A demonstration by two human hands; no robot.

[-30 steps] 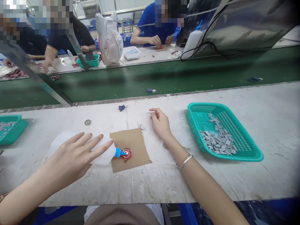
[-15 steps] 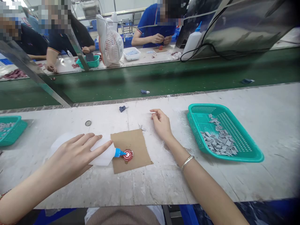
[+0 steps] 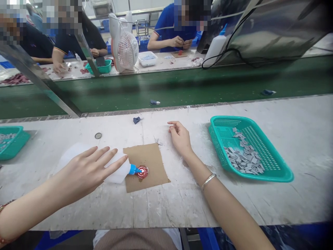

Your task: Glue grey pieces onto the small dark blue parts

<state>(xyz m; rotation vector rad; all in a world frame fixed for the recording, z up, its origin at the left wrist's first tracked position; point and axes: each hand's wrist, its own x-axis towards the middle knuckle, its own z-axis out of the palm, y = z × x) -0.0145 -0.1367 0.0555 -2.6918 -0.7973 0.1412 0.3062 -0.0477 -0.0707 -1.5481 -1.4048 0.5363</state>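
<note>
My left hand (image 3: 90,170) lies over a white squeeze bottle (image 3: 118,173), holding it on its side with the thumb hidden. Its blue nozzle (image 3: 133,169) points at a round red piece (image 3: 142,172), where white liquid forms rings. That piece rests on a square of brown cardboard (image 3: 153,156). To the right of the cardboard, my right hand (image 3: 180,138) hovers or rests near the table with nothing in it, index finger stretched out and the others loosely bent. Small grey bits (image 3: 158,141) lie at the cardboard's top edge.
A green basket (image 3: 282,172) of small grey pieces stands at right, another green basket (image 3: 15,147) at far left. A bottle cap (image 3: 98,135) and a dark blue piece (image 3: 136,120) lie on the table. Beyond runs a green belt (image 3: 195,93); co-workers (image 3: 166,38) sit across it.
The bottle and my left hand have shifted slightly right, the nozzle tip moving over the red piece. Dark pieces on the green belt have moved left. My right hand stays nearly still.
</note>
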